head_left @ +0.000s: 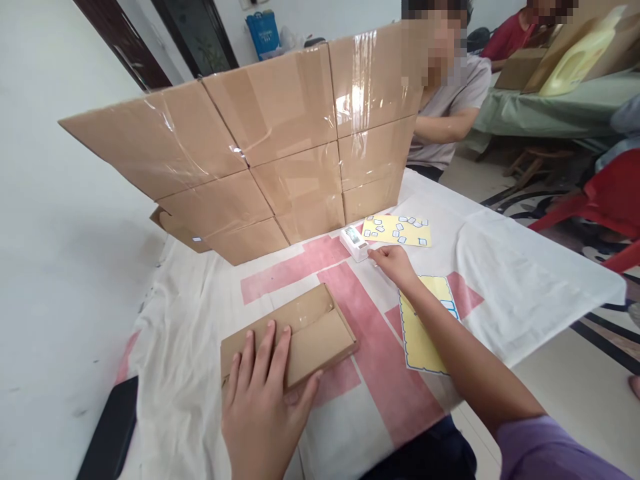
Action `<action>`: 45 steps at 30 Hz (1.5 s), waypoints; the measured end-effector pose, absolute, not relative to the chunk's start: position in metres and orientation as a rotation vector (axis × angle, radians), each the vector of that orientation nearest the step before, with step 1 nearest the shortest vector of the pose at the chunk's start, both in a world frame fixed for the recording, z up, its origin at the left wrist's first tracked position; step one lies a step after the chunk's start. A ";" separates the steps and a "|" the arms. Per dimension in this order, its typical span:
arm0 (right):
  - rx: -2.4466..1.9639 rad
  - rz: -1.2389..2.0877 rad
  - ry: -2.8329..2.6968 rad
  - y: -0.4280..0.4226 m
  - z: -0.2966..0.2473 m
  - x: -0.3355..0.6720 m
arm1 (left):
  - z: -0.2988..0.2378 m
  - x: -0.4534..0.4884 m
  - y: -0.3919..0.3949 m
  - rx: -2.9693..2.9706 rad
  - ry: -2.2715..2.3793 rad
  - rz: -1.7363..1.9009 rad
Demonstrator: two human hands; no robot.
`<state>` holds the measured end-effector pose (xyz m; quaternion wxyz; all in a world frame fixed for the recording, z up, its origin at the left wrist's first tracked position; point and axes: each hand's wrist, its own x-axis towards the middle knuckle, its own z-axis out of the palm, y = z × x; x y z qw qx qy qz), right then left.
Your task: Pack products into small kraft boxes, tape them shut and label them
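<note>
My left hand point(265, 393) lies on a flat brown cardboard box point(315, 333), its fingers spread over the lid and the thumb along the near edge. My right hand point(393, 261) reaches forward, fingers curled into a pinch at the right edge of a small white device point(355, 244) with a little display. What the fingertips hold, if anything, is too small to make out. Just behind that hand lies a yellow card with small white shapes point(407, 230). Under my right forearm is a larger yellow sheet with a blue border point(417, 333), partly covered.
A tall cardboard screen point(295, 133) stands across the table's far side. White cloth with pink patches point(500, 287) covers the table. Behind the screen sits a person point(457, 100). A black object point(110, 427) lies at the left edge; a red chair point(600, 207) stands at right.
</note>
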<state>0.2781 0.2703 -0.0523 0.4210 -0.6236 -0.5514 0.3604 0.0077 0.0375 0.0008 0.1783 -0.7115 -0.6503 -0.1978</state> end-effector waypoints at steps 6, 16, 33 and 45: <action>-1.394 1.081 -1.239 0.272 -0.052 0.270 | 0.002 0.008 0.038 -2.030 -1.875 -0.581; -1.180 1.285 -0.867 0.268 -0.050 0.263 | 0.002 0.007 0.038 -2.027 -1.875 -0.556; -1.368 1.364 -0.741 0.275 -0.064 0.262 | 0.004 0.009 0.040 -2.031 -1.872 -0.559; -1.433 1.314 -0.863 0.283 -0.078 0.257 | 0.003 0.010 0.038 -2.019 -1.880 -0.603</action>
